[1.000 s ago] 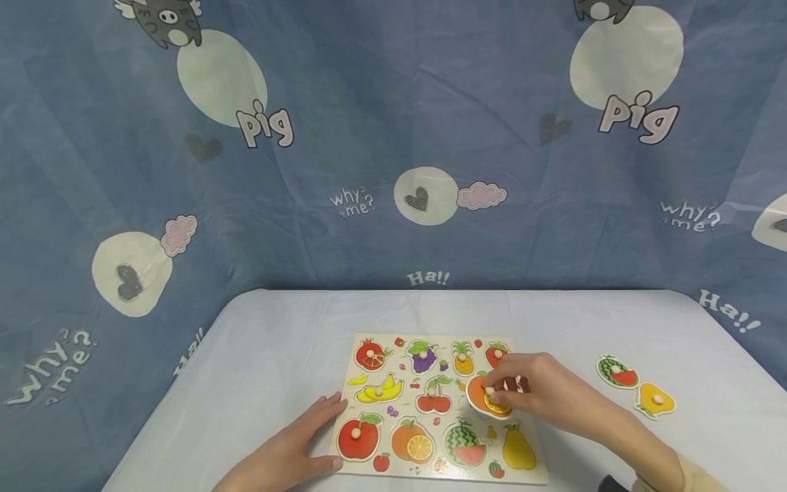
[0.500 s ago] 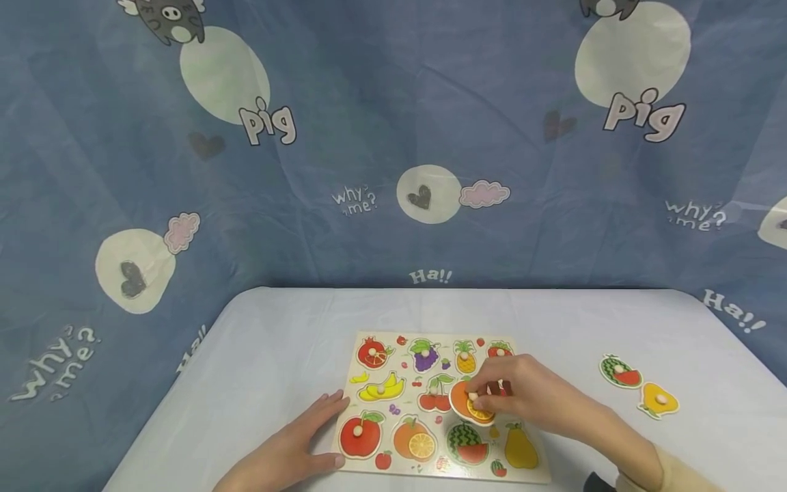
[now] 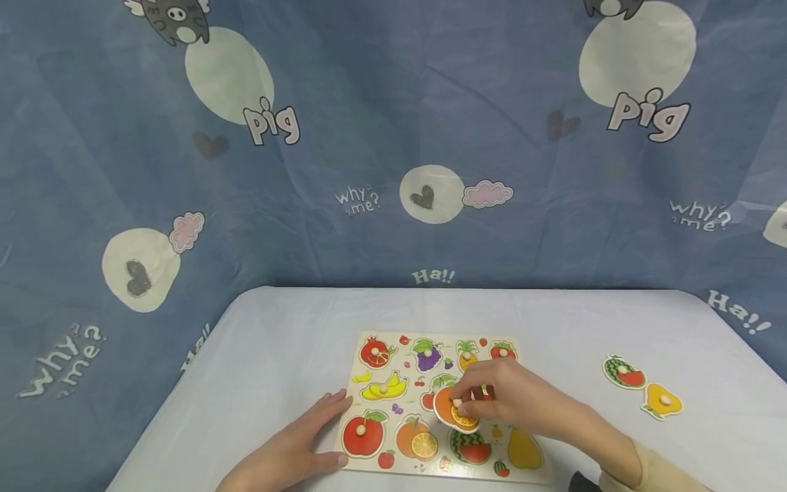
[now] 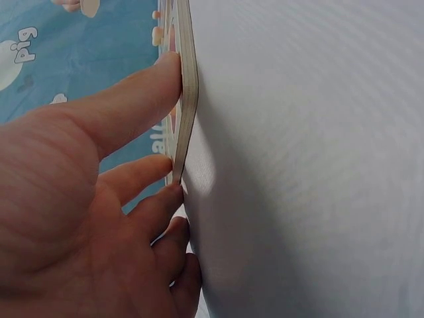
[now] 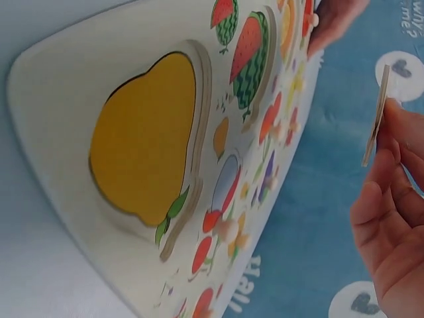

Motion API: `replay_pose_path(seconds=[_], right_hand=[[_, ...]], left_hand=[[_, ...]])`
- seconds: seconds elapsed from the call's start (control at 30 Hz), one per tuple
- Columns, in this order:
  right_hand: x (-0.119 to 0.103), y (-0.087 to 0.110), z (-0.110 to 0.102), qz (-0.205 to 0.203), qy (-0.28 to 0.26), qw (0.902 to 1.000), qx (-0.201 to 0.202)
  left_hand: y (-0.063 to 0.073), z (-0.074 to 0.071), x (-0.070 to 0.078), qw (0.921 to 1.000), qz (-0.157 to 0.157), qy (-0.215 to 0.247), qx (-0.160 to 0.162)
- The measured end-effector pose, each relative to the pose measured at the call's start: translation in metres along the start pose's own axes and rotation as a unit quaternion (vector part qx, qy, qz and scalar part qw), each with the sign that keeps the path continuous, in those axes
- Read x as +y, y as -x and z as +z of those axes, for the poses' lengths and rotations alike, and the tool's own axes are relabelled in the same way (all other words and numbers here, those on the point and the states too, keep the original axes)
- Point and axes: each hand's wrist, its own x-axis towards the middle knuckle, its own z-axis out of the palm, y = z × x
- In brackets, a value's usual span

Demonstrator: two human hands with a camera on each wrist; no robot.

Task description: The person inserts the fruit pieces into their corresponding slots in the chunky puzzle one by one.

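My right hand (image 3: 507,393) pinches an orange puzzle piece (image 3: 444,403) by its small knob, above the wooden fruit puzzle board (image 3: 467,471). In the right wrist view the piece (image 5: 376,122) shows edge-on between thumb and fingers, raised off the board. The orange recess (image 3: 408,437), watermelon recess (image 3: 470,447) and pear recess (image 3: 522,451) have no knobbed pieces in them. Against the board's left edge rests my left hand (image 3: 292,441); in the left wrist view its thumb (image 4: 149,93) and fingertips touch the board's side.
A watermelon piece (image 3: 624,372) and a yellow pear piece (image 3: 663,401) lie on the white table (image 3: 295,321) right of the board. Knobbed pieces such as the apple (image 3: 363,437), bananas (image 3: 386,388) and grapes (image 3: 427,354) sit in their slots. Blue printed cloth (image 3: 344,239) hangs behind.
My right hand has moved left across the board with the orange piece, from near the strawberry toward the orange recess. The left hand stays at the board's edge.
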Motion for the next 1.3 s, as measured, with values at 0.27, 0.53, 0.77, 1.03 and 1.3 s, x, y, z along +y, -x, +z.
replay_pose_path(seconds=[0.27,0.53,0.77,1.03,1.3], right_hand=[[-0.001,-0.008,0.006,0.005,-0.019,0.9998,-0.006],[0.0,-0.015,0.014,0.016,-0.032,0.9993,-0.007],[-0.002,-0.022,0.023,0.027,-0.046,0.9984,-0.017],[-0.006,-0.031,0.033,0.02,-0.046,0.9983,-0.031],[-0.008,-0.036,0.041,-0.002,-0.038,0.9982,-0.046]], left_hand=[[0.0,0.0,0.002,0.9999,-0.003,-0.012,0.004],[0.002,0.0,0.002,1.0,0.003,-0.008,0.003],[0.001,-0.001,0.002,1.0,0.0,-0.007,0.0],[0.001,0.0,0.001,0.9999,-0.003,-0.012,0.002],[0.001,-0.001,0.002,1.0,-0.001,-0.009,-0.002]])
